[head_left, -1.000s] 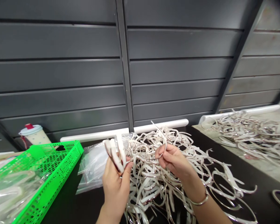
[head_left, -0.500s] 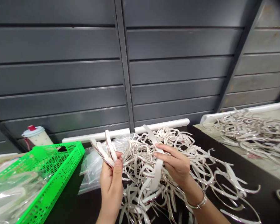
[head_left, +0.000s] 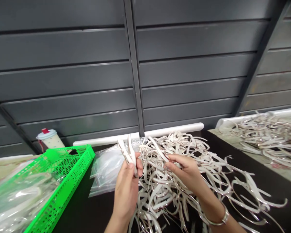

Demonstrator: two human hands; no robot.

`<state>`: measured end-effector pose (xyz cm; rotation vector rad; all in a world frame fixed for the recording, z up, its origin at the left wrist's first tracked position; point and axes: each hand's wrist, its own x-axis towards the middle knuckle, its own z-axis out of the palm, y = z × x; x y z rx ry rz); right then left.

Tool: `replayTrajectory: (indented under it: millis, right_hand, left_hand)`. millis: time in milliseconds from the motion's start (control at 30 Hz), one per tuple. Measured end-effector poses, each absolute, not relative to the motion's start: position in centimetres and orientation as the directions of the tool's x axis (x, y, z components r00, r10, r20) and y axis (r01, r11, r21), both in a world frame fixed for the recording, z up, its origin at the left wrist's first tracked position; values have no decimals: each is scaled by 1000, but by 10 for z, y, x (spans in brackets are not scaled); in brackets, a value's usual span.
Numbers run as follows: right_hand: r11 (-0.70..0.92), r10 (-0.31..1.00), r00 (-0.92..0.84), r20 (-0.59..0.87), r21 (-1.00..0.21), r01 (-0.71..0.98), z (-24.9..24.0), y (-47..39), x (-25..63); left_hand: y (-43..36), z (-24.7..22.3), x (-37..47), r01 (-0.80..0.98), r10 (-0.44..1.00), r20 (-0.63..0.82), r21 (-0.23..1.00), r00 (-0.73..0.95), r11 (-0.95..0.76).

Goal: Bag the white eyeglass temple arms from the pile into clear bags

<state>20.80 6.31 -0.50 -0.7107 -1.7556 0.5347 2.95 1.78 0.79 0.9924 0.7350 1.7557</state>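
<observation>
My left hand (head_left: pixel 129 179) is closed round several curved white strips (head_left: pixel 126 152) with shiny edges, their ends pointing up and away. To its right, my right hand (head_left: pixel 184 166) pinches one white strip (head_left: pixel 157 148) between thumb and fingers; a metal bangle (head_left: pixel 223 217) circles that wrist. Under and behind both hands lies a large tangled pile of similar white strips (head_left: pixel 165 191) on the black table (head_left: pixel 80 207). The two hands are apart.
At the left stands a green perforated basket (head_left: pixel 70 178) holding filled clear bags (head_left: pixel 21 200). Flat clear bags (head_left: pixel 105 168) lie beside it. Behind are a cup with a red-topped lid (head_left: pixel 49 137), white tubes (head_left: pixel 174 129) and a grey panelled wall (head_left: pixel 87 77). Another strip pile (head_left: pixel 276 139) lies right.
The held strip in my right hand has turned from its broad face to a narrower side. My left hand has turned and moved right with its strips. The view has shifted slightly.
</observation>
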Motion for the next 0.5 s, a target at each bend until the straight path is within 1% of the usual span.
replayTrajectory:
  millis: [67, 133, 200, 333, 433, 500]
  right_hand:
    - [585, 795, -240, 557, -809, 61, -6, 61, 206]
    - [491, 830, -269, 489, -869, -65, -8, 58, 202]
    - [465, 831, -273, 484, -875, -134, -11, 55, 196]
    - [470, 810, -290, 510, -860, -201, -17, 52, 183]
    - [485, 806, -287, 517, -856, -179, -16, 53, 185]
    - [520, 814, -229, 534, -845, -121, -12, 55, 193]
  left_hand:
    - [20, 7, 30, -470, 954, 247, 830, -170, -299]
    - [21, 6, 32, -504, 971, 198, 830, -133, -238]
    - [22, 5, 34, -542, 983, 155, 820, -103, -186]
    - [23, 5, 38, -608, 994, 105, 788, -21, -96]
    - [25, 5, 38, -641, 995, 90, 766, 33, -48]
    - [27, 5, 35, -643, 996, 83, 765, 33, -42]
